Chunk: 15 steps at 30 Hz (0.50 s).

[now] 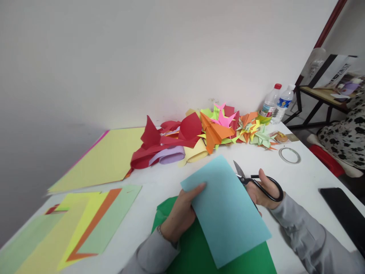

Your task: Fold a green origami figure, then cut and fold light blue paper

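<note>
A light blue sheet of paper [228,217] is held up at a tilt by my left hand [182,213], whose thumb lies on top near its left edge. My right hand [262,190] grips black-handled scissors [242,179], thumb at one handle loop. Their blades are spread apart beside the sheet's upper right edge; the lower blade is partly hidden by the paper. Part of my right hand's fingers is behind the sheet. Beneath the blue sheet lies a green sheet [196,247] on the white table.
Folded paper shapes [216,131] are heaped along the wall. Large yellow sheets [99,160] and assorted coloured paper [105,220] lie at left. Two bottles [281,104], a tape roll [289,155] and a black flat object [342,213] are at right. Another person's patterned clothing [342,140] shows beyond the table.
</note>
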### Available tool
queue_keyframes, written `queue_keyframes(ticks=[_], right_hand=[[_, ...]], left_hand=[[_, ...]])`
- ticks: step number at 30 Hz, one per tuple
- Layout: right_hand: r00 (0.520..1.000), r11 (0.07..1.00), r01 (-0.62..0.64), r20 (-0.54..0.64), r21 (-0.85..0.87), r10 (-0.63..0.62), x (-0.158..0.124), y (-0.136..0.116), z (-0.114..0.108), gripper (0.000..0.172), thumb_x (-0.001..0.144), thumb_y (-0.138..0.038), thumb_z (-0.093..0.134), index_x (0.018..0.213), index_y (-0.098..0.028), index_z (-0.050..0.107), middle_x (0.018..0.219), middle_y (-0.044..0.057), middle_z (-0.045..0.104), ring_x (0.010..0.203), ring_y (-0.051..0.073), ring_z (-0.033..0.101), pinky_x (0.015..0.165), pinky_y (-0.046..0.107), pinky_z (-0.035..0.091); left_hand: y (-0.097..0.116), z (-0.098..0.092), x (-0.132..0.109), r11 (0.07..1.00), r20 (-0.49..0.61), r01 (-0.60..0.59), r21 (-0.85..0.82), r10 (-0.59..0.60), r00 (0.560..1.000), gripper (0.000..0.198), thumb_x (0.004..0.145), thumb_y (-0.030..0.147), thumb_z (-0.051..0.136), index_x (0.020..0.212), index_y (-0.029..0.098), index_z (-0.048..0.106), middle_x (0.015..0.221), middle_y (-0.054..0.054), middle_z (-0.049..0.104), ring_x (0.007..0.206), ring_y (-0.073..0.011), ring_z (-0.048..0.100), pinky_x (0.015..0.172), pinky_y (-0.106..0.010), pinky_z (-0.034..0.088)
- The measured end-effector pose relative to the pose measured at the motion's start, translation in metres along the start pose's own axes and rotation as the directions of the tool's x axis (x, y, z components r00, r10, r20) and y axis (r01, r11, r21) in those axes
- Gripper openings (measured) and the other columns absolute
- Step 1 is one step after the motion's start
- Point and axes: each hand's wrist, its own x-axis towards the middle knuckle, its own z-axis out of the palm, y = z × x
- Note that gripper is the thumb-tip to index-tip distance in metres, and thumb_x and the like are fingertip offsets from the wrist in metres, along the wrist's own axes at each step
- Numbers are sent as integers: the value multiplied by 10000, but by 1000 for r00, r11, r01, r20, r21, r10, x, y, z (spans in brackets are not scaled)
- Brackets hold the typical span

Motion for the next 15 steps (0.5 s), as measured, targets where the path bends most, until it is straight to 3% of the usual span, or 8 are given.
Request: queue_keyframes(ticks=[5,11,15], right_hand=[[998,1000,-2,58,-27,4,2,0,-2,1126,738,-835,-79,1101,-32,622,746,162,694,603,212,631,611,341,512],[999,1000,21,-45,10,-20,3,-3,4,1074,765,-828,-47,1029,-48,643,555,76,636,477,169,588,525,290,470],[1000,999,20,3,25,-21,2,-4,1,1087,745,-846,-37,1069,-45,623,529,62,610,477,180,584,519,302,476]], left_hand=[[-4,3,0,1000,-25,-12,5,12,1000,383,755,108,716,1130,136,640,1047,-112,731,810,-236,718,782,-378,607],[-3,5,0,1000,-63,-24,-3,24,998,313,767,92,698,1073,138,655,1020,-101,738,887,-256,713,799,-380,605],[-3,4,3,999,-83,-49,10,49,995,262,750,97,712,1008,116,667,981,-108,744,832,-248,719,757,-370,614]])
